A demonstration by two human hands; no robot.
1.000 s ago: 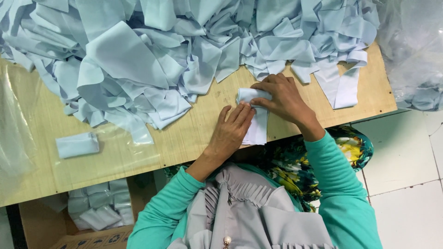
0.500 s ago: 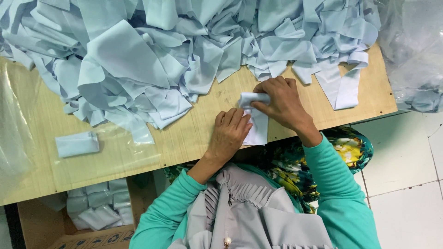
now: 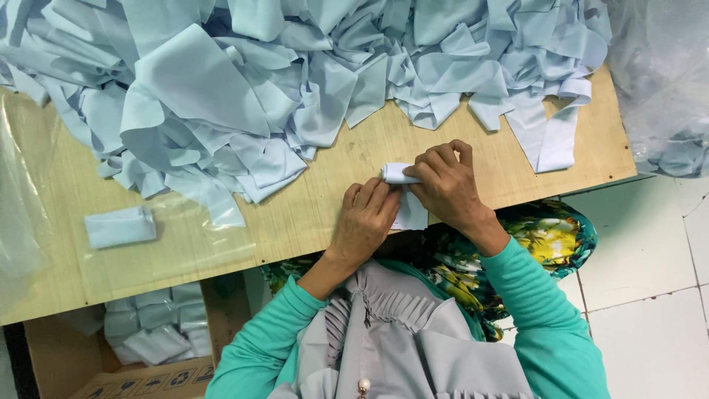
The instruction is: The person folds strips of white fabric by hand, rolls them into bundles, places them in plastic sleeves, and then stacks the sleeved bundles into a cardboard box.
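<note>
The fingers (image 3: 440, 157) of the right hand (image 3: 445, 185) are curled over a pale blue fabric strip (image 3: 402, 185), whose rolled end is gripped between them and the thumb near the table's near edge. The roll's open end is seen poking out just left of those fingers, while the unrolled tail is laid flat beneath the palm and is carried a little over the near edge. The left hand (image 3: 367, 219) is pressed flat on the same strip's tail, its fingers bent and touching the fabric just beside the right thumb; nothing is clasped in it.

Below the near edge, toward the left, a cardboard box (image 3: 66, 362) is seen, in which folded pale blue pieces (image 3: 148, 329) are stacked. On the wooden table (image 3: 310, 214), well apart from the hands toward the left edge, one folded pale blue piece (image 3: 120, 226) is laid on a sheet of clear plastic (image 3: 29, 222).

Farther back, the whole far side of the table is covered by a loose heap of pale blue fabric strips (image 3: 295, 66), from the far left corner to the far right corner. Beyond the right edge, a clear plastic bag (image 3: 661, 81) holding more pale fabric is seen above a white tiled floor (image 3: 650, 273).
</note>
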